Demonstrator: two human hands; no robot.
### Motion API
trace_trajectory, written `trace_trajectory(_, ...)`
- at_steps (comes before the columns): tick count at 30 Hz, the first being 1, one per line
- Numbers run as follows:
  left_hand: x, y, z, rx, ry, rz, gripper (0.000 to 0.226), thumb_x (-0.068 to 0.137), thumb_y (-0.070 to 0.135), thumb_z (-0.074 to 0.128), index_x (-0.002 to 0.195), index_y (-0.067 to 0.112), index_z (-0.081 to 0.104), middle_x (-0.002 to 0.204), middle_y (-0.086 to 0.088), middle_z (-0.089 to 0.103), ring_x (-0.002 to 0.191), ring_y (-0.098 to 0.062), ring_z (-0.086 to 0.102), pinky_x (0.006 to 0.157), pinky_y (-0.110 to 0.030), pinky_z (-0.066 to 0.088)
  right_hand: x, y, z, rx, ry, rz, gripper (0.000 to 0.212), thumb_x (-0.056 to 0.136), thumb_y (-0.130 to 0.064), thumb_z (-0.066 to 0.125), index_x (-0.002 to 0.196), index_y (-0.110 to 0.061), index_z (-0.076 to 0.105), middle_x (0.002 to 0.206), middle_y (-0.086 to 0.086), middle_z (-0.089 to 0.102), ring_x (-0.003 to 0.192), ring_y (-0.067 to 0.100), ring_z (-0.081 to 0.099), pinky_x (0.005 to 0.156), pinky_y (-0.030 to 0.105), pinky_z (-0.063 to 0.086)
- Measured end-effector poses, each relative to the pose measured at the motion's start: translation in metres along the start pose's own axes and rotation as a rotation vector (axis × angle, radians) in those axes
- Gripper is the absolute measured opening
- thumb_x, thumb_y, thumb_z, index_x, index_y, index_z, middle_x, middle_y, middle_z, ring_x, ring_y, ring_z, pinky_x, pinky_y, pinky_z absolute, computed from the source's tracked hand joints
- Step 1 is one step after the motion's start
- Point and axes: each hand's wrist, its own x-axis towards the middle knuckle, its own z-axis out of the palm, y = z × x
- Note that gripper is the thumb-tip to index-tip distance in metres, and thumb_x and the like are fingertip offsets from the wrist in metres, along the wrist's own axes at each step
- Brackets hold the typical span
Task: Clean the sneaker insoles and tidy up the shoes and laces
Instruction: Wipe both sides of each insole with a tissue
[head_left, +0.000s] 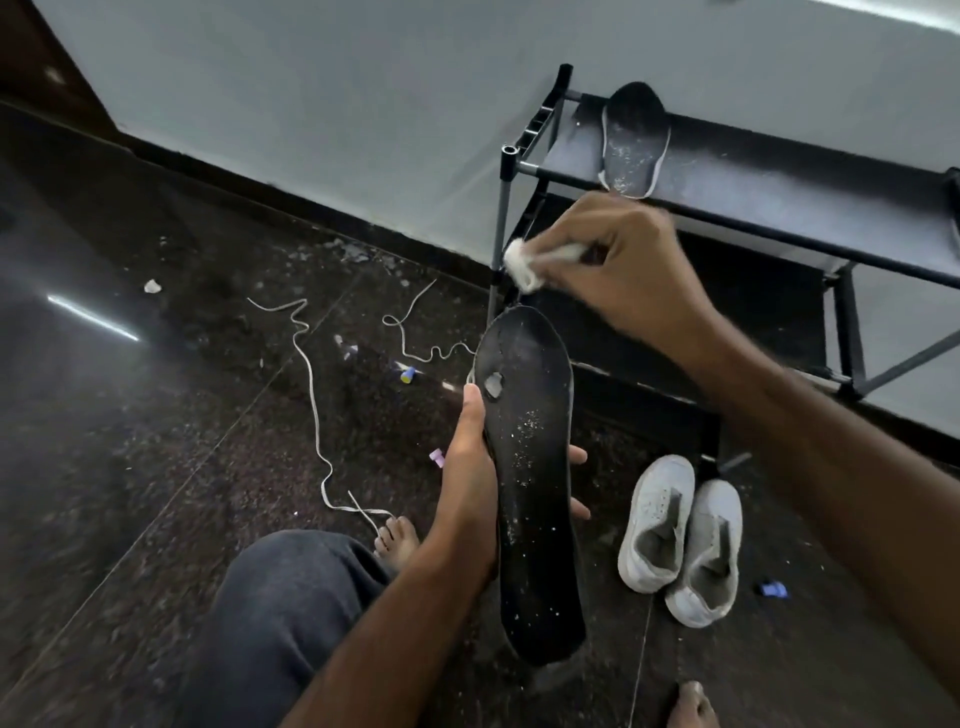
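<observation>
Nearby: sneakers (683, 540), laces (311, 395) on floor; left hand (467, 488) grips insole (530, 467), right hand (623, 265) pinches cotton wad (522, 262).

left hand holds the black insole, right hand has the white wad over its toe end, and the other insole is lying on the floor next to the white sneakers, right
Not quite. The other insole lies on the top shelf of the shoe rack, not on the floor, as the head view shows. The rest stands: the left hand holds the black insole, the right hand holds the white wad over its toe end, and the white sneakers sit on the floor.
</observation>
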Motion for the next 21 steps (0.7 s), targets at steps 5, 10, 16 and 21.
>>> trace_trajectory(5,0.006,0.003,0.004,-0.029,0.063,0.023,0.088,0.098,0.071,0.020,0.083,0.010,0.080,0.077,-0.023,0.069,0.041,-0.032,0.058,0.043,-0.029,0.050,-0.023,-0.019,0.027,0.034,-0.516,-0.169,0.010,0.087,-0.020,0.080,0.097,-0.021,0.081,0.101,-0.009,0.069,0.096,0.007,0.066,0.085,0.021,0.053)
trace_trajectory(10,0.008,0.003,0.002,-0.030,0.073,-0.033,0.092,0.096,0.074,0.017,0.091,0.005,0.077,0.076,-0.021,0.070,0.043,-0.033,0.058,0.045,-0.030,0.051,0.004,0.017,0.036,-0.379,-0.023,-0.107,0.007,0.088,-0.017,0.073,0.085,-0.020,0.079,0.089,-0.001,0.067,0.085,0.021,0.063,0.078,0.042,0.050)
trace_trajectory(16,0.008,0.007,-0.001,-0.013,0.097,-0.015,0.087,0.099,0.071,0.020,0.112,0.003,0.073,0.088,-0.027,0.072,0.044,-0.036,0.062,0.046,-0.031,0.053,-0.002,-0.019,0.027,0.073,-0.211,-0.055,0.012,0.086,-0.020,0.081,0.097,-0.018,0.080,0.098,-0.005,0.070,0.088,0.007,0.066,0.078,0.021,0.053)
trace_trajectory(21,0.007,0.008,0.005,-0.019,0.121,-0.008,0.088,0.099,0.071,0.018,0.100,0.002,0.072,0.070,-0.021,0.069,0.041,-0.033,0.057,0.040,-0.030,0.051,-0.009,0.004,0.047,-0.206,-0.315,-0.167,0.005,0.088,-0.017,0.075,0.088,-0.018,0.080,0.090,-0.004,0.069,0.084,0.012,0.064,0.074,0.028,0.049)
